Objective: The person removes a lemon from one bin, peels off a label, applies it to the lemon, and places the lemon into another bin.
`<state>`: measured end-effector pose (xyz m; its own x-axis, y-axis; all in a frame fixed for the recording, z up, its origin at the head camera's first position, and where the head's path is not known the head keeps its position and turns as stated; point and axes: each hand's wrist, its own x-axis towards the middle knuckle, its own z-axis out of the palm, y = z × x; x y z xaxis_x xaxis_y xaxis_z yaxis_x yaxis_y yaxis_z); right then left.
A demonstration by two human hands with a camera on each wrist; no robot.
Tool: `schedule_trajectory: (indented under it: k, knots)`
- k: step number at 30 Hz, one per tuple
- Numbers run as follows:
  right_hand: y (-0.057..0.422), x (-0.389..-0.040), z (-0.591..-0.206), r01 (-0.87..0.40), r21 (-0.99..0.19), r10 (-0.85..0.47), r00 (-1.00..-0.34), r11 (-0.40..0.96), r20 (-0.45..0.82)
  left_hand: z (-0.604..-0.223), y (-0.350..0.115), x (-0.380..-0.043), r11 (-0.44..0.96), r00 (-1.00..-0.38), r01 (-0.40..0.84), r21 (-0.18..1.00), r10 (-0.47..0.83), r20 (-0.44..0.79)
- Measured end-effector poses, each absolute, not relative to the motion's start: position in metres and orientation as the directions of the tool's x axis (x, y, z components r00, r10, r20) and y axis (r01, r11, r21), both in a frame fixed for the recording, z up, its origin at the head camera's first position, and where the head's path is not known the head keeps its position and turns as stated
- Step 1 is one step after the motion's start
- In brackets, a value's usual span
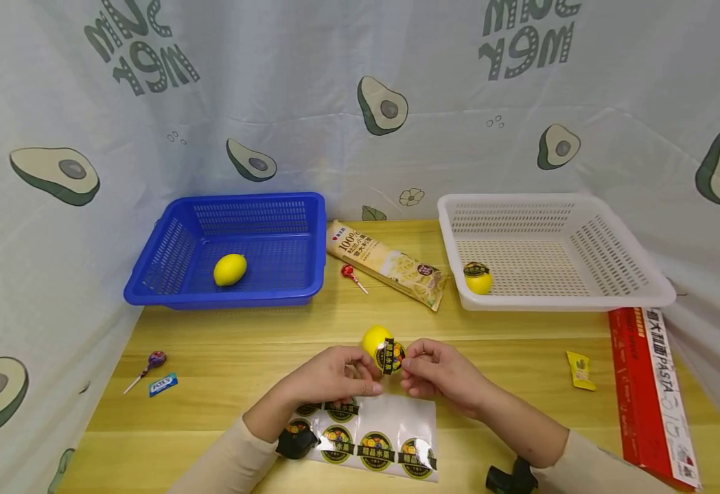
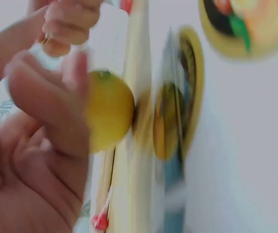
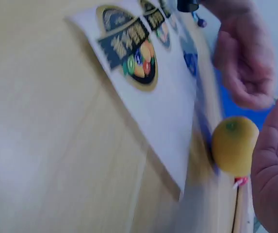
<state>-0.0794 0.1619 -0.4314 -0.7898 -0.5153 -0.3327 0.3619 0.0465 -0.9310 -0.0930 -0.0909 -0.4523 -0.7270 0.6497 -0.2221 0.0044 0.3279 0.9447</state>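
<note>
My right hand (image 1: 449, 376) pinches a round black-and-gold fruit sticker (image 1: 390, 357) by its right edge. The sticker is upright in front of a yellow lemon (image 1: 375, 337) on the table, covering part of it. Close to the sticker's left side is my left hand (image 1: 335, 376), fingers loosely bent and thumb apart from the index finger; whether a fingertip touches the sticker is unclear. Below both hands lies a white sticker sheet (image 1: 397, 412) bearing several round labels. In the right wrist view the lemon (image 3: 235, 145) shows beyond the fingertips.
A blue basket (image 1: 224, 299) holds another lemon (image 1: 230, 269). The white basket (image 1: 563, 302) has a stickered lemon (image 1: 480, 281). Around lie a pasta packet (image 1: 390, 264), lollipops (image 1: 349, 272) (image 1: 156, 359), small wrapped sweets (image 1: 163, 385) (image 1: 580, 370) and a red pasta box (image 1: 644, 398).
</note>
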Motion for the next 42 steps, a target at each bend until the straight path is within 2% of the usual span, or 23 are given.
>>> schedule_trajectory:
  k: [4,6,8,13,16,21,30,34,38,42]
  knots:
    - [0.154,-0.08,-0.432,0.418,-0.906,-0.54,-0.779,-0.067,-0.319,-0.451,-0.085,-0.094,0.138,-0.792,-0.173,0.975,0.569,-0.221]
    - [0.151,-0.082,-0.431,0.419,-0.907,-0.539,-0.776,-0.051,-0.328,-0.453,-0.083,-0.095,0.092,-0.818,-0.194,0.977,0.534,-0.213]
    - [0.147,-0.084,-0.429,0.386,-0.922,-0.517,-0.785,0.022,-0.341,-0.454,-0.083,-0.096,0.069,-0.836,-0.196,0.978,0.51,-0.203]
    - [0.141,-0.096,-0.419,0.163,-0.945,-0.405,-0.873,0.283,-0.272,-0.453,-0.087,-0.097,0.098,-0.848,-0.161,0.982,0.495,-0.188]
    - [0.138,-0.104,-0.413,0.086,-0.931,-0.362,-0.905,0.356,-0.222,-0.451,-0.089,-0.098,0.127,-0.841,-0.146,0.981,0.506,-0.191]
    - [0.137,-0.111,-0.414,0.107,-0.923,-0.363,-0.898,0.369,-0.249,-0.447,-0.094,-0.101,0.166,-0.857,-0.109,0.98,0.484,-0.178]
    - [0.142,-0.12,-0.423,0.253,-0.932,-0.389,-0.856,0.261,-0.341,-0.438,-0.097,-0.108,0.208,-0.875,-0.066,0.976,0.458,-0.157]
    - [0.145,-0.121,-0.423,0.244,-0.929,-0.369,-0.866,0.278,-0.338,-0.436,-0.095,-0.113,0.226,-0.89,-0.042,0.973,0.435,-0.14]
    - [0.147,-0.122,-0.425,0.22,-0.926,-0.347,-0.88,0.308,-0.324,-0.437,-0.091,-0.118,0.222,-0.901,-0.093,0.971,0.397,-0.177]
    - [0.147,-0.121,-0.425,0.13,-0.887,-0.291,-0.915,0.444,-0.28,-0.444,-0.087,-0.122,0.188,-0.896,-0.175,0.966,0.377,-0.236]
